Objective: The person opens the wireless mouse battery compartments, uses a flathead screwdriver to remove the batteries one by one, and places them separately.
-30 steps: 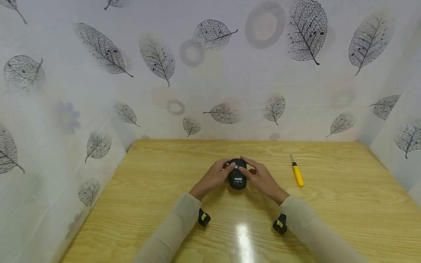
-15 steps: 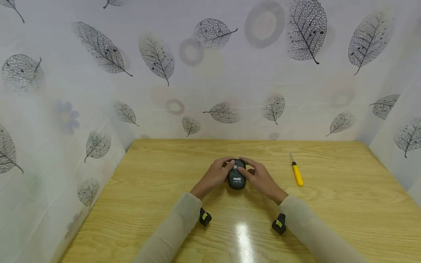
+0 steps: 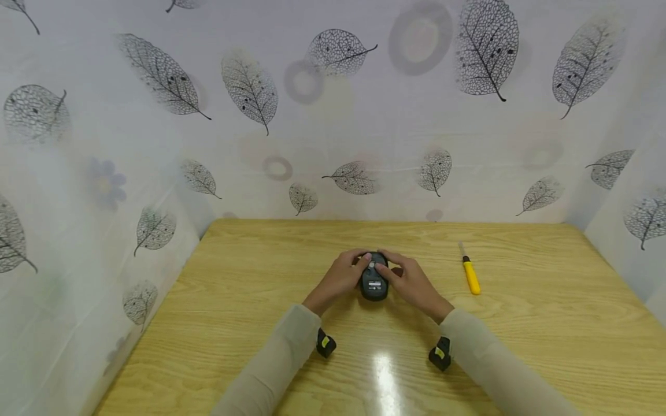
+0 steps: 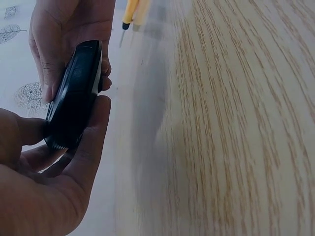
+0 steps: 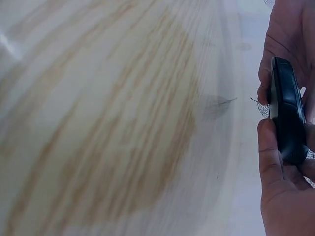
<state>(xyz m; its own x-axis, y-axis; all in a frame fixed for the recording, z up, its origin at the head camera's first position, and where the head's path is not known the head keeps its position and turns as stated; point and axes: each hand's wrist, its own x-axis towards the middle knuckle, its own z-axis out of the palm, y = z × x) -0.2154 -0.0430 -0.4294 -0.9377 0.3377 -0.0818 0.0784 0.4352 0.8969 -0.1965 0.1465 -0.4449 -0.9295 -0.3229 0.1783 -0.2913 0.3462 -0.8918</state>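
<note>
A black computer mouse [image 3: 374, 287] is held up between both hands in the head view, its underside with a small white label facing the wearer. My left hand [image 3: 339, 278] grips its left side, the thumb lying on the underside near a round light spot. From the right, my right hand [image 3: 414, 284] holds the other edge, thumb also on the underside. The left wrist view shows the mouse [image 4: 76, 98] edge-on, pinched between thumb and fingers. In the right wrist view the mouse [image 5: 288, 113] appears clear of the tabletop, at the right edge.
A screwdriver [image 3: 472, 278] with a yellow handle lies on the wooden table [image 3: 551, 323] to the right of the hands. Leaf-patterned sheeting [image 3: 385, 127] stands behind the table and along both sides. Small black devices [image 3: 326, 344] sit at both wrists.
The mouse has tilted slightly and shifted a touch to the left, so its underside catches more light. Both hands keep their grip on it, and the screwdriver has stayed in place.
</note>
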